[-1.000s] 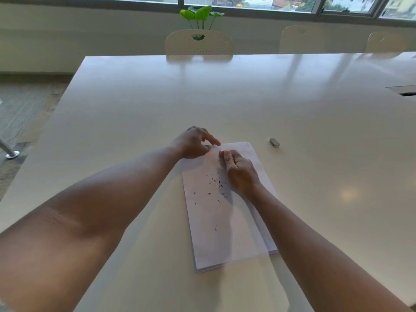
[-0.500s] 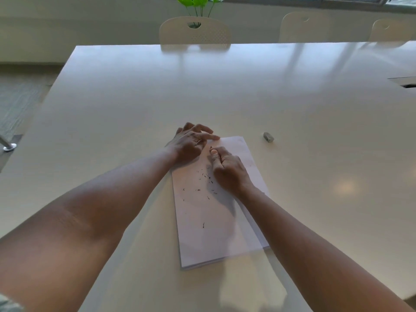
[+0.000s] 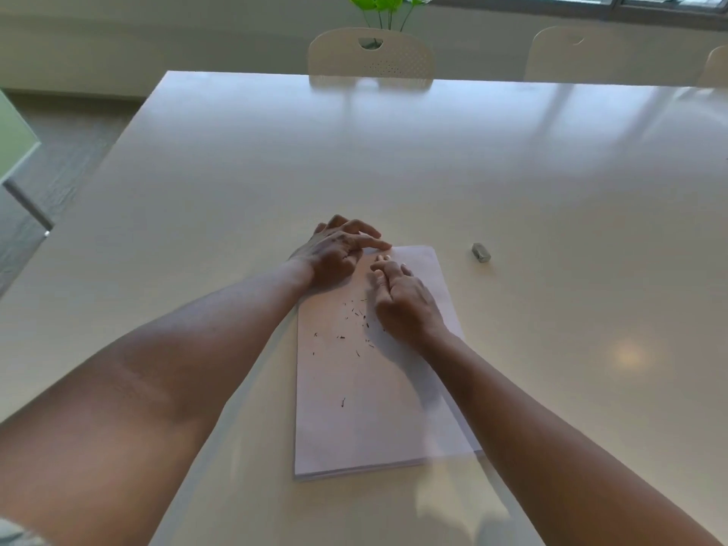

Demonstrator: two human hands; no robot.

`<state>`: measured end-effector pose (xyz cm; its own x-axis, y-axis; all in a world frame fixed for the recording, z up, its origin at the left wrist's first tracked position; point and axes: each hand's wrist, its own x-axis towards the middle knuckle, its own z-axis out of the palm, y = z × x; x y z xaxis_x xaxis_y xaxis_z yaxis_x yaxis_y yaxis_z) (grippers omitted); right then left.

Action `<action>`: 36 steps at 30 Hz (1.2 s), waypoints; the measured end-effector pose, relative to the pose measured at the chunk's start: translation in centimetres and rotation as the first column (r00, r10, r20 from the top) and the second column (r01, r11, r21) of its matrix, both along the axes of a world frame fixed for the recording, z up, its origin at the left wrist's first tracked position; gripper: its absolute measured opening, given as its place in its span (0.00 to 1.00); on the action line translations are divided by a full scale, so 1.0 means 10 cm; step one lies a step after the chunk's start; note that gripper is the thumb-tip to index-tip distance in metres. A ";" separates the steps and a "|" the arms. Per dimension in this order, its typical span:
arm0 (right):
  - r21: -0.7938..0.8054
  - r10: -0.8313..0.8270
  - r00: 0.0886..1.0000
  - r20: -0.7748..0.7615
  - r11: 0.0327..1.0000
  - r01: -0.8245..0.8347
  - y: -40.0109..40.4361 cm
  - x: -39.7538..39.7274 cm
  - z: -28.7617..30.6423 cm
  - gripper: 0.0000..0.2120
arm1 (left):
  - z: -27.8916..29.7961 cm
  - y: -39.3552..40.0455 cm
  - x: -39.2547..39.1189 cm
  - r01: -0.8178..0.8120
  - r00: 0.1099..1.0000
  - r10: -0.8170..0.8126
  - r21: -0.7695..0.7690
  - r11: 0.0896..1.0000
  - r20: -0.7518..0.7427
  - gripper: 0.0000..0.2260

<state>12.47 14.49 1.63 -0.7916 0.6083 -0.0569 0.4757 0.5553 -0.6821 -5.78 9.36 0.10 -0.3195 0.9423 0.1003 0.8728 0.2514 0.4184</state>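
A stack of white paper [image 3: 366, 407] lies lengthwise on the table in front of me, with small dark crumbs [image 3: 354, 321] scattered over its upper half. My left hand [image 3: 335, 252] rests on the sheet's far left corner, fingers spread and the index finger stretched along the top edge. My right hand [image 3: 405, 297] lies on the upper part of the sheet beside it, its fingertips near the top edge and close to the left index finger. Neither hand holds anything that I can see. A small grey eraser [image 3: 481, 253] sits on the table to the right of the paper.
The wide, glossy cream table [image 3: 394, 159] stretches away from me. Cream chairs [image 3: 370, 53] [image 3: 591, 53] stand along its far side, with a green plant [image 3: 384, 5] behind them. The table's left edge drops to a carpeted floor [image 3: 59, 159].
My left hand's fingers have spread out at the paper's top corner, and my right hand has crept slightly toward the top edge. My head has moved, which shifts the view.
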 end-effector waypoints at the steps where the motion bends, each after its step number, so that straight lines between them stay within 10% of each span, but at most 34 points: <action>1: 0.003 0.032 0.999 0.001 0.999 -0.032 -0.03 0.00 -0.01 0.18 | 0.00 0.00 0.00 -0.001 1.000 0.001 -0.003 1.000 0.000 0.24; 7: -0.036 0.158 0.980 -0.124 0.986 -0.163 -0.22 0.11 0.01 0.12 | 0.00 0.01 0.01 -0.005 1.000 0.005 -0.010 1.000 -0.017 0.24; 12: -0.263 -0.063 0.944 -0.325 0.964 -0.027 -0.18 0.12 0.06 0.11 | -0.01 0.00 -0.01 -0.001 1.000 0.001 -0.001 1.000 -0.018 0.22; 22: 0.018 0.050 0.999 -0.001 0.999 -0.050 -0.32 0.18 0.04 0.18 | 0.03 0.00 0.00 -0.012 1.000 0.011 -0.012 1.000 -0.010 0.23; 27: -0.376 -0.082 0.956 -0.280 0.926 -0.031 -0.51 0.25 0.12 0.13 | 0.03 0.00 0.01 -0.004 1.000 0.003 -0.037 0.999 -0.026 0.23; 31: -0.104 -0.281 0.937 -0.206 0.959 0.264 -0.48 0.30 0.09 0.15 | 0.02 -0.01 -0.01 0.008 1.000 -0.008 -0.053 0.999 -0.013 0.23; 36: 0.043 -0.083 0.996 0.042 0.996 0.081 -0.73 0.24 0.00 0.21 | 0.06 0.01 -0.02 0.023 1.000 -0.022 -0.117 0.993 0.009 0.22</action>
